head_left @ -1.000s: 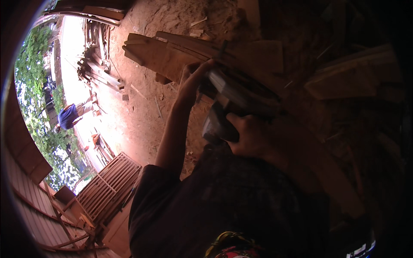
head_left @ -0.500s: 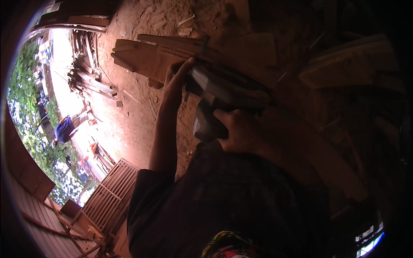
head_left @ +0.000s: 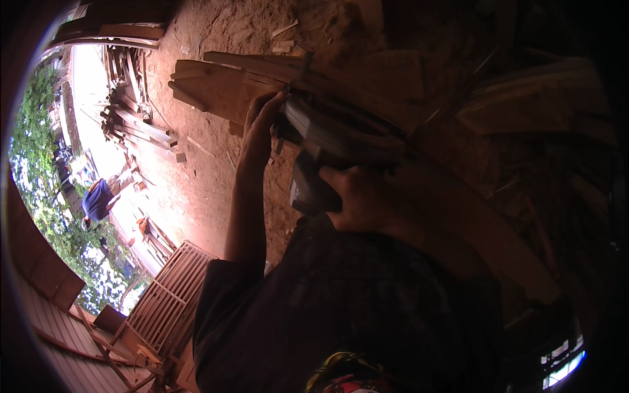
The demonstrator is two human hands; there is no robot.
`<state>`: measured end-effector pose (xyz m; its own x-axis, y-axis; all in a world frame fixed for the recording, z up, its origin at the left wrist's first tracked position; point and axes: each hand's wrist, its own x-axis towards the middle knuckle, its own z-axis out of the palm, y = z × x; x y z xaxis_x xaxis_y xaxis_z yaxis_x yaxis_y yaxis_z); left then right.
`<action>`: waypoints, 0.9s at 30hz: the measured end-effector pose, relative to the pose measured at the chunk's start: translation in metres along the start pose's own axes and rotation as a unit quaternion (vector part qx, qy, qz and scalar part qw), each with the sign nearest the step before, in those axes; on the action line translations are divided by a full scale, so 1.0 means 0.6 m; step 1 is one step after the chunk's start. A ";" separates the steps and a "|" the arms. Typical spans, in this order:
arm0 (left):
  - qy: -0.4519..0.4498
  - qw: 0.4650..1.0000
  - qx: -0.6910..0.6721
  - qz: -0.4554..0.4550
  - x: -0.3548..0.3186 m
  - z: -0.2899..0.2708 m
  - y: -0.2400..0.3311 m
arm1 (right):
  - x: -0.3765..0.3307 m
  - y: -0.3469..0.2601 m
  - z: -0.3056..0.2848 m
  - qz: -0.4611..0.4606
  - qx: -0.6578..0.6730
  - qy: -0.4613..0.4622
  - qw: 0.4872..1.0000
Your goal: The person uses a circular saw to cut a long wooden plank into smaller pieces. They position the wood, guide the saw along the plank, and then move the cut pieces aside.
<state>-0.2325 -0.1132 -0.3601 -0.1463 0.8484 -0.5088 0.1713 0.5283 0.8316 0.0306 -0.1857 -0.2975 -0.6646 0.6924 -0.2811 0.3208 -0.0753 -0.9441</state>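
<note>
In the dim middle of the head view is a bulky dark grey power tool [head_left: 347,141] with a long rounded body; its exact kind is hard to make out. My right hand [head_left: 367,196] grips it from behind, beside a blocky grey part [head_left: 312,187] at its near end. At the front left of the tool, my left hand [head_left: 262,118] is closed against it, fingertips partly hidden. A thin dark bar [head_left: 305,65] sticks out past the front. Beyond and beneath the tool lie wooden boards [head_left: 219,85]; whether it touches them is too dark to tell.
Timber offcuts [head_left: 141,124] are piled at the far left. A slatted wooden frame [head_left: 167,298] stands at the lower left. More boards [head_left: 524,108] lie in shadow at right. A person in a blue shirt [head_left: 98,200] is in the bright area beyond.
The tool and both my hands have shifted slightly left and toward me. My grip looks the same.
</note>
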 end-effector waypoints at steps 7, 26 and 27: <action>-0.089 0.996 -0.008 0.029 0.008 -0.036 -0.007 | 0.015 -0.008 0.001 0.014 0.008 -0.008 1.000; -0.002 0.982 0.168 0.081 0.053 -0.052 -0.050 | 0.050 -0.015 0.015 -0.016 -0.003 0.017 1.000; -0.002 0.983 0.166 0.076 0.056 -0.055 -0.051 | 0.053 -0.016 0.015 -0.016 -0.003 0.015 1.000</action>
<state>-0.2746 -0.1020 -0.3949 -0.0916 0.9183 -0.3852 0.4993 0.3770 0.7801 0.0003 -0.1697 -0.2986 -0.6537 0.7157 -0.2461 0.3044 -0.0491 -0.9513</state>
